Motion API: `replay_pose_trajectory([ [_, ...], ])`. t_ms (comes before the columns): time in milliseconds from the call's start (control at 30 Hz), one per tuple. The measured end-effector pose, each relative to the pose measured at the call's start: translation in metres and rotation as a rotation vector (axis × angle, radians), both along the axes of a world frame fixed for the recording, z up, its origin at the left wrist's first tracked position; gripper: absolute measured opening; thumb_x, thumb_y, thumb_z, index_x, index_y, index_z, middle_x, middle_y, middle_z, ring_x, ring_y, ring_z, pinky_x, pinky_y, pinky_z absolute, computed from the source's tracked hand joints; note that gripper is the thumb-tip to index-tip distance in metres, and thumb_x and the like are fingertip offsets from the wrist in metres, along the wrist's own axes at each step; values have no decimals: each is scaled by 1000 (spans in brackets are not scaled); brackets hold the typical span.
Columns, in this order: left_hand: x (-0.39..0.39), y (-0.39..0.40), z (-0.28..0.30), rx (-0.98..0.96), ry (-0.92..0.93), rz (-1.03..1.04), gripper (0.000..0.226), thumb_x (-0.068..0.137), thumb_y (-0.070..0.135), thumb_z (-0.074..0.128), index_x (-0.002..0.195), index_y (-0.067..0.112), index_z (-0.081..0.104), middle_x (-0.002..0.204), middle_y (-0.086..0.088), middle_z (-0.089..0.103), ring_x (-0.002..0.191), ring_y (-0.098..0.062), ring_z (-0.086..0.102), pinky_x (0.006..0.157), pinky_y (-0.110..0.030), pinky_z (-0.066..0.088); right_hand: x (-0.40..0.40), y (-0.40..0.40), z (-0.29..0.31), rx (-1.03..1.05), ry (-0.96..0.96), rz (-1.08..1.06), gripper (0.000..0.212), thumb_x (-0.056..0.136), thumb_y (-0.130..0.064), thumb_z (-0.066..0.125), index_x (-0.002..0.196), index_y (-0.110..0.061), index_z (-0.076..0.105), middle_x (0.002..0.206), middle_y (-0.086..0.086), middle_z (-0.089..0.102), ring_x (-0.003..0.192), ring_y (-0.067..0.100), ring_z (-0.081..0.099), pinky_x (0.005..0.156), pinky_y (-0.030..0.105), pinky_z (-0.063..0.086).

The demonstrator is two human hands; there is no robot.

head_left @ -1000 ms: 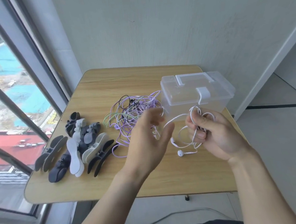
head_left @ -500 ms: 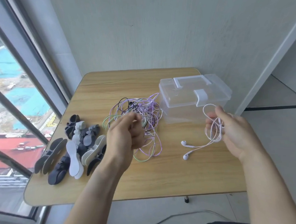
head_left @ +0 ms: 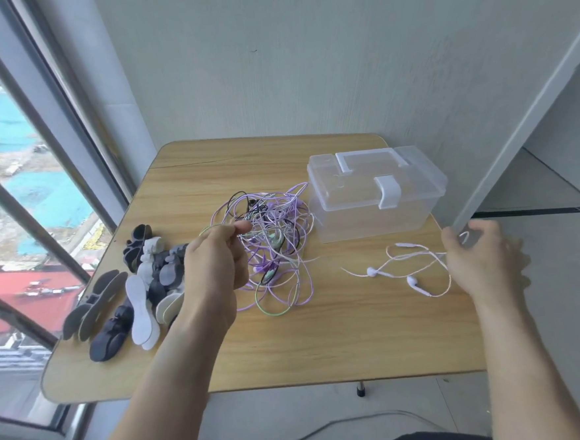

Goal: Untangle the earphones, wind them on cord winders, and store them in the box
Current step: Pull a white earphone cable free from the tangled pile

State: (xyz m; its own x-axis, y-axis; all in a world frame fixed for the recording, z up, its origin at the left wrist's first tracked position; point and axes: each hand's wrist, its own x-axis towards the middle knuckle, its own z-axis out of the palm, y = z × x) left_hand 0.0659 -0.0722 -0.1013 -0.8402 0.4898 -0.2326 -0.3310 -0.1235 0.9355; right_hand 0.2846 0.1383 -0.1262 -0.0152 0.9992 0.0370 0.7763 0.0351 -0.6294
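A tangle of purple, green and black earphones (head_left: 276, 241) lies in the middle of the wooden table (head_left: 291, 350). My left hand (head_left: 216, 262) hovers at the tangle's left edge, its thumb and forefinger pinching one of the cords. A white pair of earphones (head_left: 405, 266) lies loose on the table to the right. My right hand (head_left: 483, 261) is at that pair's right end with fingers spread; the cord runs up to its thumb side. The clear box (head_left: 377, 210) with a white latch stands behind, lid down. Grey, black and white cord winders (head_left: 142, 288) are piled at the left.
The table stands against a pale wall, with a tall window close on the left. Its right edge is just beyond my right hand, with floor below. A thin cable lies on the floor under the table's front edge.
My right hand has carried the white earphones to the right, laid them on the table and spread its fingers. My left hand has moved left to the tangle and pinched a cord.
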Motion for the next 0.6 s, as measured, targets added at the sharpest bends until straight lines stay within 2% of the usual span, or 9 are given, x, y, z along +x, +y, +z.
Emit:
replay_pose_trajectory([
  [67, 3, 0, 3, -71, 64, -130, 25, 96, 6, 43, 84, 7, 65, 47, 8, 23, 37, -10, 17, 39, -15, 14, -10, -13, 4, 208, 125, 68, 38, 93, -27, 61, 128, -14, 56, 131, 18, 52, 125, 38, 42, 103, 49, 35],
  [133, 8, -2, 6, -141, 162, -310, 30, 96, 7, 44, 76, 8, 67, 47, 8, 25, 39, -12, 19, 40, -16, 17, -25, -32, 10, 362, 343, 290, 27, 90, -8, 61, 117, -13, 64, 117, 7, 64, 114, 24, 58, 94, 32, 46],
  [200, 15, -3, 10, -191, 240, -508, 38, 97, 9, 44, 67, 12, 66, 48, 5, 28, 40, -12, 21, 39, -18, 19, -42, -60, 14, 285, 503, 650, 36, 84, 2, 61, 113, -17, 66, 113, -2, 68, 106, 6, 64, 88, 18, 48],
  [267, 20, -4, 11, -203, 269, -657, 42, 99, 11, 44, 62, 14, 63, 52, 3, 27, 43, -13, 21, 40, -18, 18, -56, -81, 11, 103, 572, 970, 39, 83, -4, 66, 119, -19, 66, 119, -5, 68, 117, 7, 62, 96, 19, 47],
  [300, 22, -4, 10, -191, 266, -681, 41, 98, 13, 45, 60, 15, 60, 53, 2, 25, 44, -13, 19, 41, -18, 17, -61, -88, 11, -38, 617, 1040, 31, 86, -11, 68, 116, -18, 67, 116, -3, 70, 116, 8, 63, 95, 21, 48],
  [367, 22, -4, 10, -128, 203, -642, 33, 91, 19, 47, 57, 17, 48, 55, 3, 20, 46, -14, 16, 43, -19, 14, -65, -93, 13, -263, 693, 1055, 14, 92, -26, 68, 96, -12, 71, 88, 3, 74, 91, 13, 70, 82, 24, 52],
  [433, 22, -3, 10, -28, 57, -590, 32, 91, 20, 41, 59, 19, 41, 57, 4, 14, 49, -14, 11, 45, -23, 8, -64, -88, 14, -344, 701, 1000, 29, 94, -37, 62, 78, -14, 68, 56, 4, 56, 58, 16, 59, 71, 32, 50],
  [500, 23, -2, 12, 129, -99, -531, 34, 95, 17, 34, 62, 20, 39, 56, 6, 12, 50, -13, 7, 45, -27, 5, -64, -84, 16, -362, 692, 945, 32, 94, -39, 59, 73, -16, 68, 48, -3, 42, 49, 13, 44, 68, 41, 46],
  [600, 21, 1, 12, 362, -266, -321, 32, 100, 17, 34, 71, 19, 46, 55, 7, 19, 48, -12, 11, 42, -23, 12, -64, -82, 14, -326, 567, 865, 30, 98, -30, 60, 78, -9, 67, 44, -17, 46, 43, 5, 42, 66, 41, 49],
])
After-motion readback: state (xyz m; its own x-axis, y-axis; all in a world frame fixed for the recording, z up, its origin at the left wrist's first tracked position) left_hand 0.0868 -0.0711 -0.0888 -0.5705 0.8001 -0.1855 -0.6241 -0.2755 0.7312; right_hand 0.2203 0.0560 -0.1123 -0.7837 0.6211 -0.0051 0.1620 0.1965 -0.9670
